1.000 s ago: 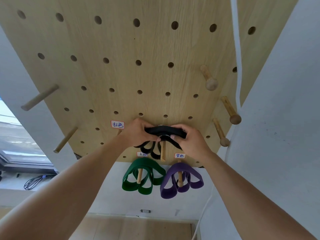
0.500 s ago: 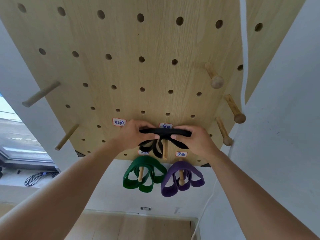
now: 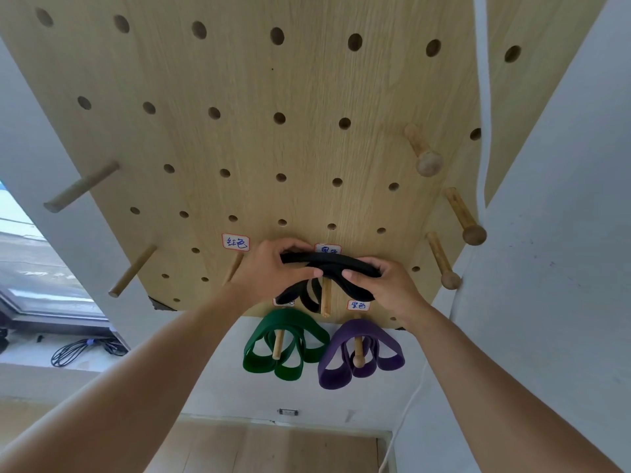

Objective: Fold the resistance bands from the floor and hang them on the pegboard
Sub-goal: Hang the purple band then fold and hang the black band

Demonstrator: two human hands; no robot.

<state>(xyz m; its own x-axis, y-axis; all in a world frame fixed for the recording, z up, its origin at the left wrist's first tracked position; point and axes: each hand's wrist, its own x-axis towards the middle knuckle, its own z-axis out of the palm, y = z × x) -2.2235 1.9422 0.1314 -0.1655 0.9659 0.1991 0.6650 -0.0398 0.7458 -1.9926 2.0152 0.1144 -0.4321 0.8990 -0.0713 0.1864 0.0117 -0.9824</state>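
Fingers [image 3: 362, 275] of our left hand [image 3: 269, 271] and right hand [image 3: 389, 285] pinch the folded black band [image 3: 329, 264] over a peg [image 3: 326, 297] on the pegboard [image 3: 273, 148]; green band [image 3: 283, 343] and purple band [image 3: 362, 353] hang below our fingers.

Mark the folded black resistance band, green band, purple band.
folded black resistance band [image 3: 329, 261]: head view, top strap between both hands
green band [image 3: 286, 318]: head view, top arch over its peg
purple band [image 3: 362, 327]: head view, top arch
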